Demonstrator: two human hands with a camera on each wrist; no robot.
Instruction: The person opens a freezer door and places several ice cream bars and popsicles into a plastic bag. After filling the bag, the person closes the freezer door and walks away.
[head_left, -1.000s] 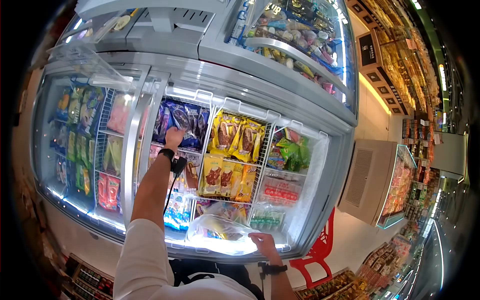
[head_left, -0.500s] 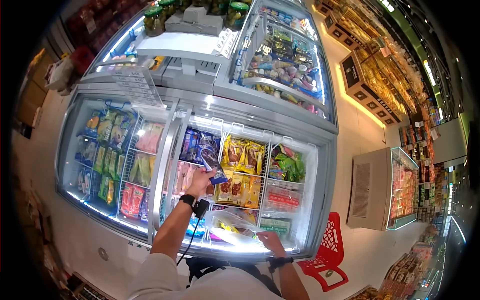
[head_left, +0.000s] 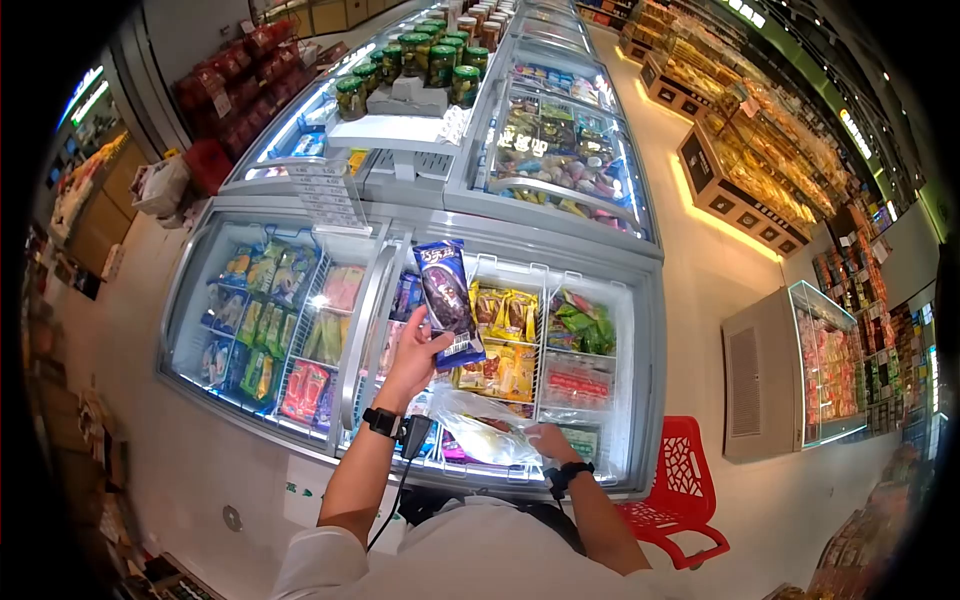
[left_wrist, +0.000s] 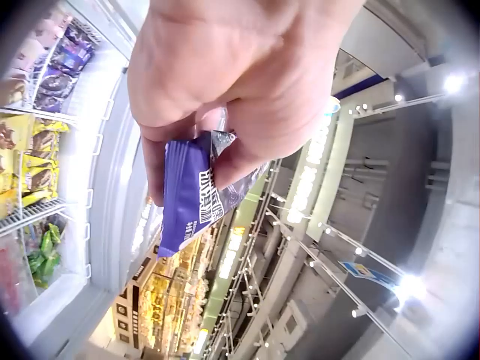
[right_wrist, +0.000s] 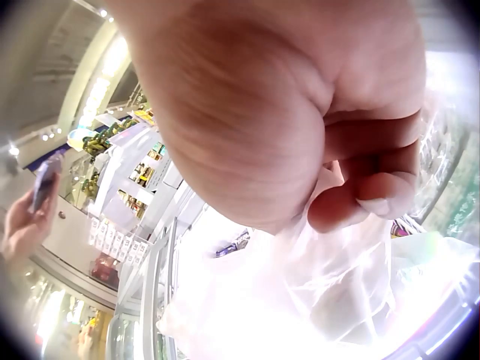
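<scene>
Raised since half a second ago: the purple packet (head_left: pixel 447 300) was low over the baskets and is now upright, above the freezer's open section. The head camera now takes in more of the aisle.

Nearest, the right hand (head_left: pixel 552 440) is at the front rim of the freezer (head_left: pixel 650 330), fingers curled and pinching the film of a clear plastic bag (head_left: pixel 478 428). The bag has packets inside and sits where it did.

Just beyond, the left hand (head_left: pixel 415 355) grips the purple packet by its lower end, fingers wrapped behind and thumb in front. There is white lettering at its top and a pale printed strip at its bottom, both too small to read.

Behind it in the wire baskets are yellow packets (head_left: pixel 500 315) and green packets (head_left: pixel 580 325). A red basket (head_left: pixel 680 490) stands on the floor to the right.

Farther on, a printed sheet (head_left: pixel 325 195) stands on the freezer top, illegible. Beyond that are jars (head_left: pixel 420 60) with green lids.
</scene>
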